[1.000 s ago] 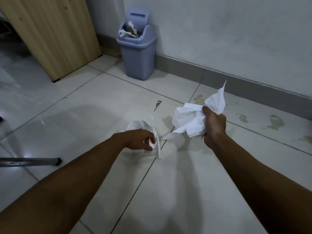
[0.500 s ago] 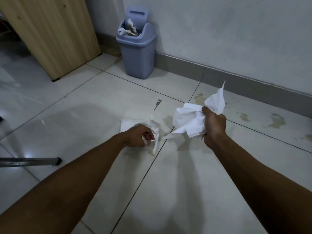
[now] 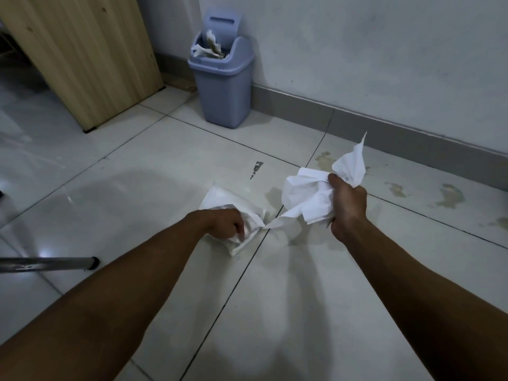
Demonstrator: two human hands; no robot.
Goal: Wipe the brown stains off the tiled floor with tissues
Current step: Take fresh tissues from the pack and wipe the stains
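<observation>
White crumpled tissue wad sits on the pale glossy tiled floor, pinned under the left hand, whose fingers are curled into it and press it down just left of a dark grout line. Right hand is raised off the floor, fist clamped round a bigger bunch of crumpled white tissue; one corner sticks up past the thumb, a loose tail hangs down-left and nearly meets the floor wad, touching or not unclear. Hands are apart, the left lower and nearer the person. Brown stains: several patches on the tile right of the right hand, near the grey skirting board; another patch just beyond the raised bunch, partly hidden by it; a faint smear on the floor between the two tissues. Small dark chipped mark on the tile beyond the left hand. Lavender plastic swing-lid bin stands against the wall, well beyond both hands, with crumpled stained paper poking out the top. Light wooden panel far left, metal tube with black end cap lying low at left edge.
</observation>
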